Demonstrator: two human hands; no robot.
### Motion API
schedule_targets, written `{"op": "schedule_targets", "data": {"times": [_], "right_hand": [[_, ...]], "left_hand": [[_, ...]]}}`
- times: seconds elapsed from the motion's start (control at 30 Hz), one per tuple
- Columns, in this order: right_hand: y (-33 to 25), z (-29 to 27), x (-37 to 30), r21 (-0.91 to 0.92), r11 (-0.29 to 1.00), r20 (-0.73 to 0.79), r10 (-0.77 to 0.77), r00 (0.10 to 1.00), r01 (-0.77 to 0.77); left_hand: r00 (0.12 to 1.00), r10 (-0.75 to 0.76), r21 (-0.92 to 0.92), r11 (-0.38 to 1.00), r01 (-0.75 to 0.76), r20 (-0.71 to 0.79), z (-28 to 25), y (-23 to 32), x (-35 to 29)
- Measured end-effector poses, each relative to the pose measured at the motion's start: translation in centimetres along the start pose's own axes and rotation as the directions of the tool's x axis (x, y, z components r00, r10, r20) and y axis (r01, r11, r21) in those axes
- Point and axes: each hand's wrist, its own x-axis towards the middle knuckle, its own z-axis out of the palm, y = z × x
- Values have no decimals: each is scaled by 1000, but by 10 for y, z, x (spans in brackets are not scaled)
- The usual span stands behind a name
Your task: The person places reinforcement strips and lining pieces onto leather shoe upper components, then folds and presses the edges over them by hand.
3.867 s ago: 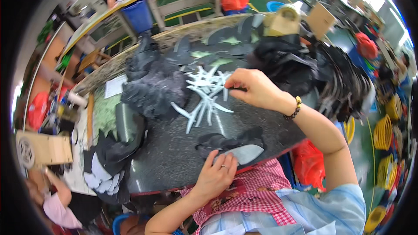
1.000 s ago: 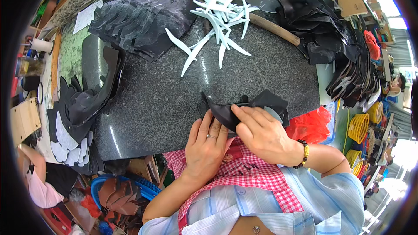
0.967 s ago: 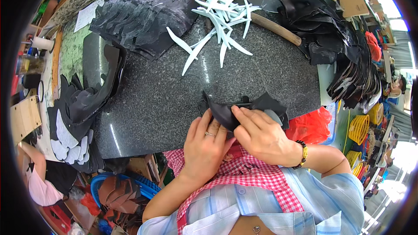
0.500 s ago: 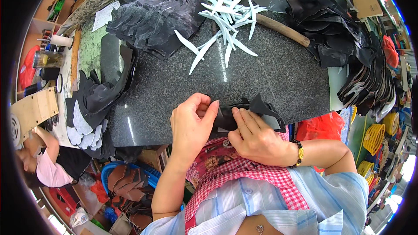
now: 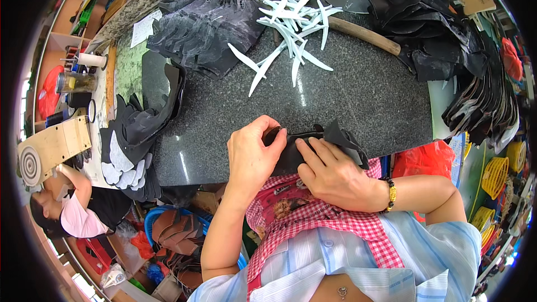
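Black and thin, the bendy piece (image 5: 290, 158) is at the near edge of the desk (image 5: 363, 89), right in front of you. Your left hand (image 5: 254, 151) pinches its left end between thumb and finger. Your right hand (image 5: 341, 178) lies over the other side, with its fingers (image 5: 314, 150) close together on top; you cannot tell from this view if they grip it. A beaded bracelet (image 5: 391, 194) goes round your right wrist.

Past your hands, the desk is dark, shiny and speckled. Farther out, thin pale strips (image 5: 292, 29) lie in a messy heap, and a wooden handle (image 5: 366, 36) pokes out to their right. Dark wrinkly pieces (image 5: 204, 36) make a big pile left of the strips. Another black pile (image 5: 425, 33) is on the right.

On your left are some light grey pieces (image 5: 119, 154) beside black ones. Down below them, a blue basket (image 5: 151, 222) holds brown pieces (image 5: 178, 232). Near it is a person in a pink top (image 5: 81, 218). Down on your right is a red bag (image 5: 428, 159).
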Motion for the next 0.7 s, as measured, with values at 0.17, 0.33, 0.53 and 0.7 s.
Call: {"op": "schedule_targets", "data": {"times": [0.17, 0.33, 0.53, 0.7], "right_hand": [[-3, -1, -1, 49, 999, 54, -10, 999, 8], [-2, -4, 7, 88, 996, 132, -13, 991, 1], [4, -17, 15, -12, 993, 223, -114, 968, 120], [57, -38, -21, 483, 735, -19, 552, 834, -475]], "left_hand": [[974, 200, 57, 979, -195, -103, 6, -5, -5], [967, 235, 225, 952, -209, -97, -3, -7, -6], [833, 542, 192, 834, -518, -108, 25, -21, -40], [827, 550, 399, 738, -545, 112, 12, -11, -49]]}}
